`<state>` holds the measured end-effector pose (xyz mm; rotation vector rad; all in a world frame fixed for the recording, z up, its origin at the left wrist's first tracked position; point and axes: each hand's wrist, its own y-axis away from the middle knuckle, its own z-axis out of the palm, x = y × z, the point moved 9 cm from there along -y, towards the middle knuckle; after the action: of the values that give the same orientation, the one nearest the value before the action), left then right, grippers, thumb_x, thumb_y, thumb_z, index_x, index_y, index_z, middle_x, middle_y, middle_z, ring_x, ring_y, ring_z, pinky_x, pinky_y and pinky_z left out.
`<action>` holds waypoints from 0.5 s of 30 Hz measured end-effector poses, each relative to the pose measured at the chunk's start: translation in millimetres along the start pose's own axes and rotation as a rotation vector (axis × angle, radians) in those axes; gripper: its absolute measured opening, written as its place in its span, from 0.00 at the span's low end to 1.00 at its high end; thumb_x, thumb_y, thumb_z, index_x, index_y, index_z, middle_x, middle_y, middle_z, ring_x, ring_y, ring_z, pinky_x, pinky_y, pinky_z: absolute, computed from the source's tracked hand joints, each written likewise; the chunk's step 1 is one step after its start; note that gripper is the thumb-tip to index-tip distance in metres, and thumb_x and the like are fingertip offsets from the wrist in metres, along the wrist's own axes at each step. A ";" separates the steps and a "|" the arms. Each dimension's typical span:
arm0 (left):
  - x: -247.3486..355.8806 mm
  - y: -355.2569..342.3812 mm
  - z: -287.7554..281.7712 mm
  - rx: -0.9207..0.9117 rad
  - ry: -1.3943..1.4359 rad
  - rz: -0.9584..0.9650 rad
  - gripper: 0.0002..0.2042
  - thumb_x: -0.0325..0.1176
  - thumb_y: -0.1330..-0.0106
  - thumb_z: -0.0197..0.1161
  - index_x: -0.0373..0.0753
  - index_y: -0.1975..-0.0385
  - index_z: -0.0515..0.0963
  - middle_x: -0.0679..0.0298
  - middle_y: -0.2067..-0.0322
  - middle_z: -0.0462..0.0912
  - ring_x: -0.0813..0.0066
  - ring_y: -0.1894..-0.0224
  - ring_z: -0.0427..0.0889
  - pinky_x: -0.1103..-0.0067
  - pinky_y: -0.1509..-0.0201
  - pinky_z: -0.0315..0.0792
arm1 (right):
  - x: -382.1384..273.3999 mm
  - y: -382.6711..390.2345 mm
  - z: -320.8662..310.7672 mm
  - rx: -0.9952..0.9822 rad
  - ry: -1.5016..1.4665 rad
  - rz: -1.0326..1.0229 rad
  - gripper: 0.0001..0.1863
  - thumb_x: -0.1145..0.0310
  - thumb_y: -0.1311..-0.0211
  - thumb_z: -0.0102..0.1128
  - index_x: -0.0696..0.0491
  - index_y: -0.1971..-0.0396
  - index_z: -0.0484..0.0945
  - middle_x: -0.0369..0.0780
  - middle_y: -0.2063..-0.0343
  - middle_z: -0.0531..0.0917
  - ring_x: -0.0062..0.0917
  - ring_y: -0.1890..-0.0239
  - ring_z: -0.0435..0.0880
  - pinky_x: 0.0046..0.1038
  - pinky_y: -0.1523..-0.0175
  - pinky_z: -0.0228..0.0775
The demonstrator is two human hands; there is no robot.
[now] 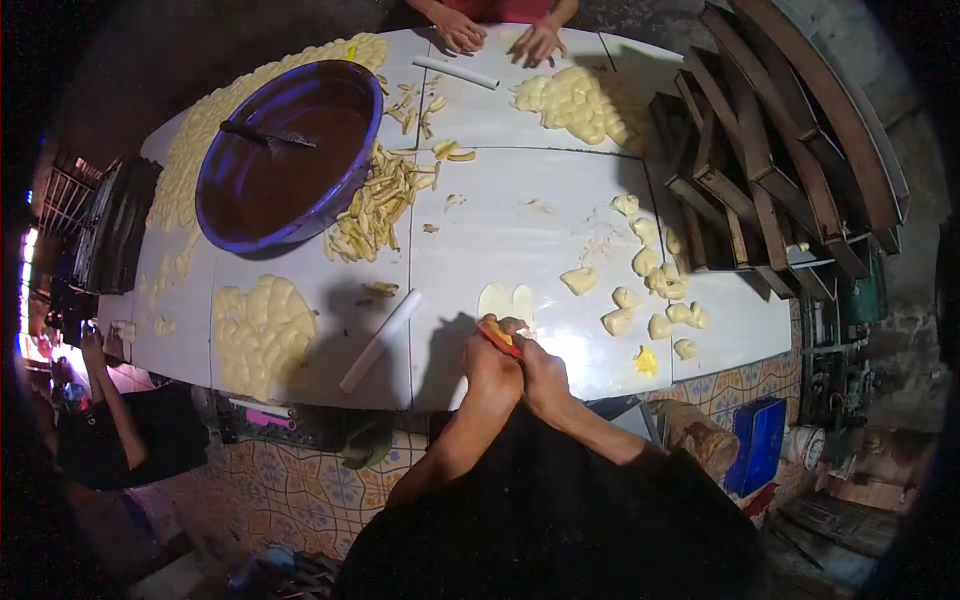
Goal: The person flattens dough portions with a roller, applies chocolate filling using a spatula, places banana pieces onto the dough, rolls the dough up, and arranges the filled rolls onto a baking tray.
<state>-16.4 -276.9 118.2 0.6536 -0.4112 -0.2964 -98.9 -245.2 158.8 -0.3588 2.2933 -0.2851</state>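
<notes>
Left hand (490, 370) and right hand (544, 380), both ours, closed on small red-and-yellow thing (499, 336) over near edge of white tiled table (540, 185). Two flat, pale, oval dough pieces (491, 299) at twelve o'clock, just beside our hands. We see straight white stick (380, 342) at nine, round pale dough lumps (646, 262) at two, big blue round tub (300, 228) past ten.

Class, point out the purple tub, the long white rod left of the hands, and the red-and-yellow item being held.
Purple tub (346, 188): head view, on its outer wall.
White rod (382, 341): head view, on its middle.
Red-and-yellow item (499, 335): head view, on its visible middle.
</notes>
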 end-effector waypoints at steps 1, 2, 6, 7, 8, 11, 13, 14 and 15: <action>-1.7 2.3 -1.9 0.078 0.069 -0.002 0.06 0.33 0.23 0.45 0.39 0.59 0.69 0.61 0.67 0.77 0.64 0.60 0.78 0.68 0.46 0.74 | 3.0 -0.8 1.8 -0.021 -0.015 0.034 0.40 0.76 0.49 0.66 0.59 0.33 0.62 0.52 0.63 0.82 0.49 0.73 0.84 0.43 0.72 0.77; -3.3 6.1 2.3 0.079 0.069 -0.003 0.06 0.33 0.23 0.45 0.39 0.59 0.69 0.61 0.67 0.77 0.64 0.60 0.78 0.68 0.46 0.74 | 6.1 -1.4 3.5 -0.043 -0.030 0.069 0.40 0.76 0.48 0.66 0.59 0.32 0.61 0.53 0.63 0.82 0.50 0.73 0.84 0.44 0.72 0.77; 5.3 -0.4 -5.8 0.045 -0.005 0.115 0.08 0.32 0.23 0.46 0.36 0.55 0.70 0.53 0.59 0.81 0.58 0.52 0.80 0.64 0.37 0.71 | 5.7 -10.1 4.1 -0.105 -0.017 0.131 0.41 0.74 0.45 0.64 0.60 0.31 0.57 0.54 0.64 0.82 0.51 0.73 0.84 0.44 0.72 0.76; 9.9 -4.0 -5.0 -0.022 -0.079 0.150 0.08 0.31 0.22 0.45 0.36 0.54 0.71 0.53 0.59 0.81 0.57 0.51 0.80 0.64 0.37 0.71 | 1.4 -12.5 1.9 -0.156 -0.034 0.113 0.41 0.72 0.43 0.63 0.60 0.30 0.55 0.55 0.65 0.82 0.52 0.73 0.83 0.45 0.70 0.76; 13.0 -6.2 -3.7 -0.090 -0.153 0.186 0.09 0.31 0.22 0.45 0.35 0.54 0.71 0.54 0.59 0.81 0.57 0.51 0.81 0.65 0.37 0.71 | -2.2 -17.1 -2.2 -0.158 -0.035 0.110 0.41 0.72 0.43 0.63 0.60 0.30 0.55 0.55 0.65 0.82 0.52 0.73 0.83 0.45 0.70 0.76; 20.3 -3.8 0.3 -0.077 -0.430 0.211 0.10 0.31 0.21 0.47 0.33 0.53 0.73 0.52 0.56 0.81 0.57 0.49 0.81 0.65 0.38 0.72 | 32.8 -5.8 16.3 -0.391 -0.052 0.372 0.40 0.70 0.41 0.63 0.57 0.30 0.55 0.58 0.59 0.83 0.54 0.69 0.84 0.48 0.66 0.76; 23.0 -11.8 4.8 -0.235 -0.400 0.157 0.11 0.32 0.22 0.50 0.34 0.49 0.74 0.53 0.53 0.81 0.57 0.48 0.80 0.68 0.45 0.76 | 24.9 -13.9 9.7 -0.387 -0.146 0.358 0.39 0.69 0.39 0.62 0.57 0.30 0.56 0.59 0.59 0.82 0.53 0.67 0.85 0.47 0.64 0.76; 24.8 -16.0 2.6 -0.240 -0.402 0.158 0.11 0.32 0.22 0.50 0.34 0.49 0.74 0.53 0.53 0.81 0.57 0.48 0.80 0.68 0.45 0.76 | 20.8 -19.5 7.5 -0.385 -0.239 0.345 0.37 0.69 0.37 0.61 0.56 0.30 0.56 0.60 0.58 0.82 0.53 0.64 0.86 0.45 0.62 0.77; 19.2 -16.4 9.4 -0.311 -0.327 0.103 0.14 0.34 0.21 0.46 0.34 0.45 0.72 0.51 0.49 0.80 0.59 0.47 0.80 0.69 0.44 0.74 | 25.1 -20.7 8.8 -0.406 -0.412 0.396 0.32 0.68 0.31 0.57 0.56 0.30 0.58 0.56 0.59 0.84 0.46 0.63 0.87 0.42 0.56 0.77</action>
<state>-6.1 -301.8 119.8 0.2772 -0.6934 -0.3613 -105.4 -274.0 142.4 -0.1374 1.9436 0.4230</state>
